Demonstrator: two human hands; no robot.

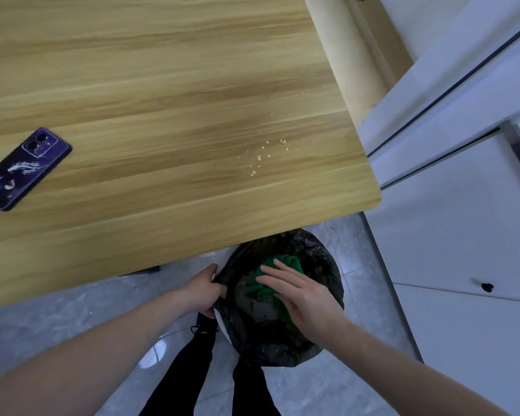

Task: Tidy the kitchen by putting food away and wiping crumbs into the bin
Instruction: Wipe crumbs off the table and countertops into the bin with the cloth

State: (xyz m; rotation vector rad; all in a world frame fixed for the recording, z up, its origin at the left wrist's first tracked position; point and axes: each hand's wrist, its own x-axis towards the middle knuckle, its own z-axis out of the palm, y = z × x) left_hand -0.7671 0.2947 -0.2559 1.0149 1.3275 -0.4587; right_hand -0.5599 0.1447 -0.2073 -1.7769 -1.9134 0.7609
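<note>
Crumbs (pixel 263 154) are left scattered on the pale wood-grain desk (pixel 162 85) near its right corner, well apart from the edge below which the round bin lined with a black plastic bag (pixel 321 310) stands on the grey tiled floor (pixel 72 298).

The step in hand appears to be shaking the folded green cloth (pixel 266 277) out over the bin. It is judged best done low inside the bag's mouth, so that nothing is flicked onto the floor, with the bag rim kept pulled wide. The remaining crumbs would then be gathered toward the desk edge in one sweep, with the bin brought directly beneath.

The bag's rim is gripped by the left hand (pixel 206 291), its fingers curled over the edge. The right hand (pixel 300 295) is spread flat with fingers straight, and the cloth is pressed or carried under it above the bin's opening; whether the thumb pinches the cloth cannot be told.

A purple phone (pixel 21 169) lies face down at the desk's left side.
</note>
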